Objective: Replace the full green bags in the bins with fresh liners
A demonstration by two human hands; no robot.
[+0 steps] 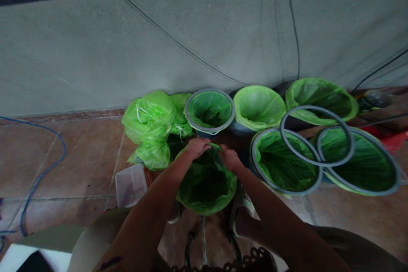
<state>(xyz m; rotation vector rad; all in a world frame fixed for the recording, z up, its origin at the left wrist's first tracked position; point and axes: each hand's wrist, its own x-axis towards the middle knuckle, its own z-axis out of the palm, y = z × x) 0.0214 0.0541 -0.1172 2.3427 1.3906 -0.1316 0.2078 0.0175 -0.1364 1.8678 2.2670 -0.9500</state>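
Note:
A trash bin lined with a green plastic bag (207,208) stands on the floor between my feet. My left hand (198,148) grips the bag's far edge on the left, fingers wrapped over it. On the same far edge, a little to the right, my right hand (230,158) is closed on the bag too. The bag's mouth is spread round, and its inside looks dark. Just behind it is another lined bin with a grey ring (187,114) around its top.
More green-lined bins (259,93) stand to the right, several along the wall. A loose grey ring (349,146) lies across two of them. Tied green bags (149,114) and a clear plastic box (130,185) are at left. A blue cable (63,148) crosses the floor.

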